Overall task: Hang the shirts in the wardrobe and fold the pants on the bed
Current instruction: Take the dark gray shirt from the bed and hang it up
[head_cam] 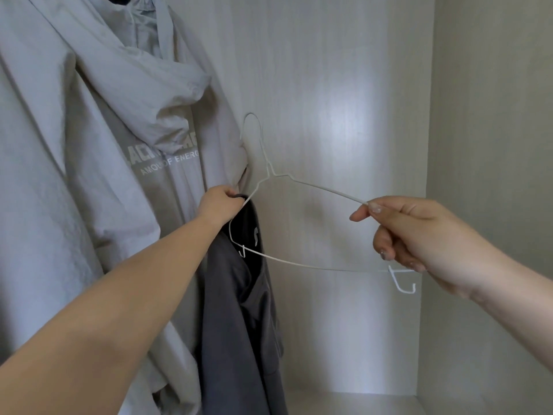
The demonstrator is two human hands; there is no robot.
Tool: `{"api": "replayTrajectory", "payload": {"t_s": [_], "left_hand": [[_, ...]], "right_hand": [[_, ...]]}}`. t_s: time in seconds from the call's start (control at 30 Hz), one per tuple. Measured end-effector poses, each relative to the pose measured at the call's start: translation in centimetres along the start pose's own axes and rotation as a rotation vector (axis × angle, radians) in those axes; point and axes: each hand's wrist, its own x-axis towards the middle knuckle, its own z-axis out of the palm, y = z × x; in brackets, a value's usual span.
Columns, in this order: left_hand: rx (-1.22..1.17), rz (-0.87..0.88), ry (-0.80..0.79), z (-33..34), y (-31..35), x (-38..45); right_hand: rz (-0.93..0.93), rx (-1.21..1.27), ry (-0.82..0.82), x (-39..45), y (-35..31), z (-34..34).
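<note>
Inside a pale wood-grain wardrobe point(344, 85). At 9 to 11 o'clock, a light grey hooded jacket point(74, 145) hangs with printed lettering on its back. At centre, the left hand point(220, 205) grips the collar of a dark grey shirt point(239, 310) together with the left end of a white wire hanger point(299, 263); the shirt hangs down toward 6 o'clock, just beside the jacket. The hanger's hook points toward 12 o'clock, free of any rail. At 3 o'clock, the right hand point(419, 235) pinches the hanger's right shoulder between thumb and forefinger, remaining fingers curled. The hanger's left end appears to sit inside the collar, though the fabric obscures it.
</note>
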Motion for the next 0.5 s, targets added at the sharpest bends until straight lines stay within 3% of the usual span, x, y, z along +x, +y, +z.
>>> {"api": "replayTrajectory", "payload": {"t_s": [0.33, 0.5], "left_hand": [[-0.666, -0.079, -0.293, 0.5, 5.2, -2.8], [-0.660, 0.060, -0.377, 0.4, 7.1, -3.5]], "right_hand": [[-0.042, -0.083, 0.133, 1.6, 3.6, -0.6], [-0.096, -0.198, 0.118, 2.7, 4.0, -2.5]]}}
